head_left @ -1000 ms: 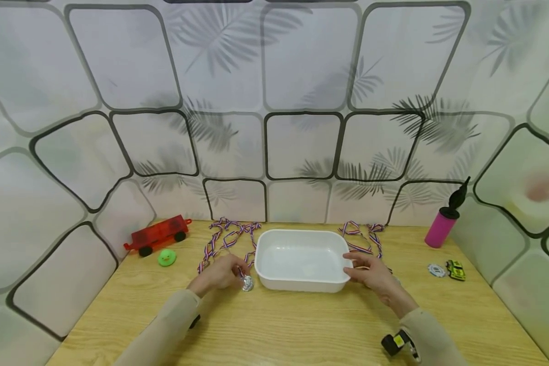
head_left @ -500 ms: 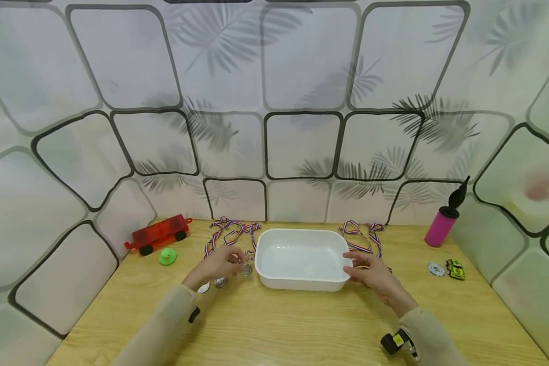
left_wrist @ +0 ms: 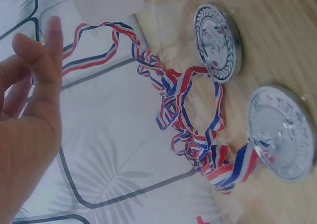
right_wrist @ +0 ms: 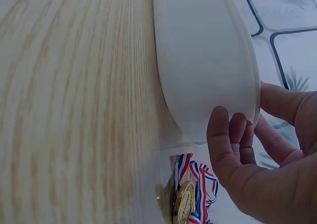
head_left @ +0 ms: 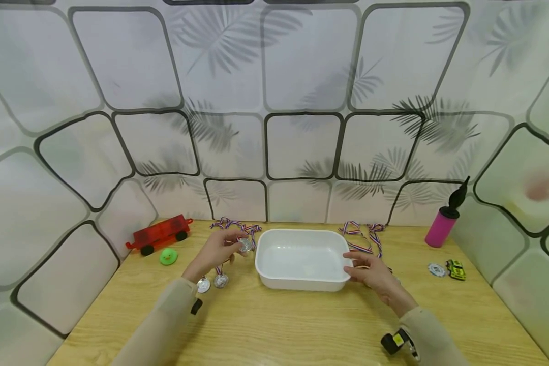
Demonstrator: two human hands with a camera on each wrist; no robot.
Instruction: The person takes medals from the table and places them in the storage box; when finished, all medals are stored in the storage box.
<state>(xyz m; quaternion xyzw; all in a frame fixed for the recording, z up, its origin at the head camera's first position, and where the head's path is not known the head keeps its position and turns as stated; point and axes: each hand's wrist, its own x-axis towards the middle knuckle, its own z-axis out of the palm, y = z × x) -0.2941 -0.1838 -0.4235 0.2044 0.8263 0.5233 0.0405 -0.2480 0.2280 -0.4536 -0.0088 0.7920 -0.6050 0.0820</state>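
Observation:
My left hand [head_left: 217, 250] is raised over the table left of the basin, pinching a silver medal [head_left: 245, 245] near its ribbon. In the left wrist view the striped ribbon [left_wrist: 89, 63] runs from the fingers to a tangled heap; the held medal is hidden there. Two more silver medals [left_wrist: 218, 43] lie on the wood below that hand. My right hand [head_left: 372, 274] grips the right end of the white rectangular basin [head_left: 302, 283], fingers at its rim and against its outer wall. A gold medal [right_wrist: 184, 204] with striped ribbon lies beneath the right hand.
A red toy trailer [head_left: 160, 235] and a green toy duck [head_left: 168, 256] stand at the left. More ribbons [head_left: 361, 239] lie behind the basin's right end. A pink hand pump [head_left: 440, 230], a poker chip [head_left: 436, 270] and a yellow toy car [head_left: 455, 270] are at the right.
My left hand let a medal down, then moved back and up and now holds a silver medal, leaving two in view on the table. The right hand and basin have stayed put.

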